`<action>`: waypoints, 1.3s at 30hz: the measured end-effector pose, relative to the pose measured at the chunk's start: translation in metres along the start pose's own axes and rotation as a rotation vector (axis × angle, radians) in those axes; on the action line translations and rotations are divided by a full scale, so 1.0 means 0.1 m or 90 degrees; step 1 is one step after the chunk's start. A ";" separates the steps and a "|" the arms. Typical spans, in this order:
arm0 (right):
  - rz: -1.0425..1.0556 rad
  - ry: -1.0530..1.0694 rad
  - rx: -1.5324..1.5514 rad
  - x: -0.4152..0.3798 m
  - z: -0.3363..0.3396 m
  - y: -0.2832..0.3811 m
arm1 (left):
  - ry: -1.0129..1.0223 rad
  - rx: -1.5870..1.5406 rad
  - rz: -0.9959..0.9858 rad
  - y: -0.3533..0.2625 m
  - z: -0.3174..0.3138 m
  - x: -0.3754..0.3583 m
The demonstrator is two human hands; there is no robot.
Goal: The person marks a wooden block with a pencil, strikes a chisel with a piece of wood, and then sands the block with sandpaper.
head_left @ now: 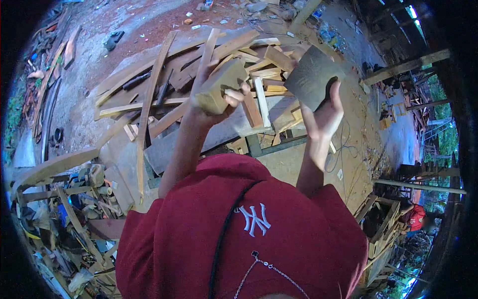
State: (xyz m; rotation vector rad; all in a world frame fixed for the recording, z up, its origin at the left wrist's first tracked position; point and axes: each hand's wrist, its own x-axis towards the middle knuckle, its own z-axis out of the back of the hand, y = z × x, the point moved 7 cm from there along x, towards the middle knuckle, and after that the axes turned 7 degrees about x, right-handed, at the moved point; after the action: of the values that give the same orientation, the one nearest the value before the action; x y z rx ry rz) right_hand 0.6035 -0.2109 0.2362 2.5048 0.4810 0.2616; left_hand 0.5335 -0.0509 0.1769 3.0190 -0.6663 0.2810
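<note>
The shirt (199, 239) is dark red, with short, loose sleeves (142, 219) and a thick, rounded fold of the same cloth at the top middle of its spread. A white logo (254, 220) of interlocked letters, N and Y, sits near the center of the frame. A thin black cord (221, 239) curves down the cloth. At the bottom, a silver chain (286, 275) carries a small dark clover-shaped pendant (255, 254).

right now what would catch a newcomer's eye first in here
Probably the maroon top with its white logo, filling the lower middle. Above it, the left hand grips a wooden block and the right hand holds a broad dark slab, over a jumbled wood pile.
</note>
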 end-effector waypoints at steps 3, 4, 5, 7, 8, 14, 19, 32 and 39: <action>-0.085 0.084 0.137 0.01 -0.10 -0.16 | 0.019 -0.024 0.023 0.00 -0.06 0.01; -0.120 0.117 0.183 0.00 -0.14 -0.20 | -0.043 -0.010 -0.019 -0.06 0.11 0.01; -0.154 0.148 0.228 -0.01 -0.17 -0.24 | -0.106 0.002 -0.059 -0.11 0.32 0.00; -0.190 0.206 0.356 -0.07 -0.21 -0.29 | -0.160 0.054 -0.083 -0.09 0.27 -0.01; -0.202 0.207 0.382 -0.09 -0.23 -0.32 | -0.150 0.094 -0.068 -0.06 0.13 0.00; -0.154 0.249 0.258 -0.11 -0.30 -0.30 | -0.045 0.075 -0.029 -0.01 -0.04 -0.05; -0.167 0.259 0.161 -0.02 -0.22 -0.34 | -0.131 0.142 -0.107 -0.11 -0.04 -0.07; 0.425 0.586 -0.893 -0.31 -0.78 -0.56 | -0.338 0.637 -0.231 -0.25 -0.16 -0.22; 0.435 0.613 -1.127 -0.13 -0.65 -0.60 | -0.350 0.642 -0.161 -0.20 -0.15 -0.26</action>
State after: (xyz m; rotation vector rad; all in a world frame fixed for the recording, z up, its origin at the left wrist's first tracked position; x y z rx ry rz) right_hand 0.5562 -0.1374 0.2541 0.5722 -0.2955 1.3894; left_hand 0.5166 -0.0213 0.1865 4.1520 -0.1165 -0.3684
